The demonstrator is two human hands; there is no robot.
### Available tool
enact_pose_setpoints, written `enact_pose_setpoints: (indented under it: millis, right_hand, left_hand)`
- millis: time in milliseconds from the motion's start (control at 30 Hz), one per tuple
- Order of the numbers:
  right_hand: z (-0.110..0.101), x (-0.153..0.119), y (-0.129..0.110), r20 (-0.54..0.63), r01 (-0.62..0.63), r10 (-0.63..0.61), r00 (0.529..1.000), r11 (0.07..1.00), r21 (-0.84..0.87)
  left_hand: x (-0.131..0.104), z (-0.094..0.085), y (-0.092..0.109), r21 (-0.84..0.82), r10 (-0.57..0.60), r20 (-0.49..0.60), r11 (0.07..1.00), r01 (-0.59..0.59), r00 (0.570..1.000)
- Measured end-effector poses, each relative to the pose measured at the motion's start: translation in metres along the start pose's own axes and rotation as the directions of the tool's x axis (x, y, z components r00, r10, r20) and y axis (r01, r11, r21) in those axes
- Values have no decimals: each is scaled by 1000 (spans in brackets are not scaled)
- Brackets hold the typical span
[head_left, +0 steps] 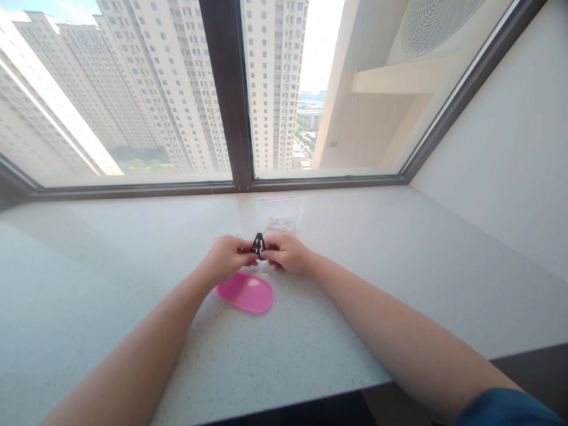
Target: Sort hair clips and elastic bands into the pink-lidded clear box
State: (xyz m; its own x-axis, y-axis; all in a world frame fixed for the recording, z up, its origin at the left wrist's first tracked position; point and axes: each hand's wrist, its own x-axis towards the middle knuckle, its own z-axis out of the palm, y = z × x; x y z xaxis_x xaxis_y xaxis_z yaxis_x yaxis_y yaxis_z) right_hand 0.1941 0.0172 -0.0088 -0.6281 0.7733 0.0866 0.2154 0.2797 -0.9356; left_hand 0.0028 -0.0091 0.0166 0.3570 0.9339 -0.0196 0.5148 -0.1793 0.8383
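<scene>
So the little black clip-like piece (258,244) is up in front of the person, pinched between both hands — roughly A-shaped, narrow at the top, spreading lower down, with slots showing light through it. Left hand (226,255) has it between thumb and fingers on one side, right hand (290,253) does the same on the other. Just below, a glossy pink tray (247,294) with rounded ends sits on the speckled white counter (239,361), and a clear zip bag (278,210) lies just beyond the hands. The counter runs wide to both sides, back to a dark window frame (242,183), with its front edge at the bottom. Fingertips cover the clip's lower sides, the left hand and wrist overlap the tray's upper left, and the bag's tan contents are too small to make out. The blue sleeve (506,408) gets cut off at the bottom.
</scene>
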Motion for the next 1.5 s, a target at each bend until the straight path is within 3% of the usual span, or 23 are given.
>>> enact_pose_setpoints:
  millis: [800,1167,1500]
  right_hand:
    - [-3,-1,2,53,-26,26,998,1000,-6]
    - [-5,-2,1,70,-29,31,997,999,-26]
    - [-4,-2,0,52,-5,7,999,999,-39]
  left_hand:
    - [-1,-3,2,-13,-4,45,1000,5,999]
    - [-2,-6,2,93,21,61,995,-27,998]
    - [-1,-4,1,72,16,91,997,-23,996]
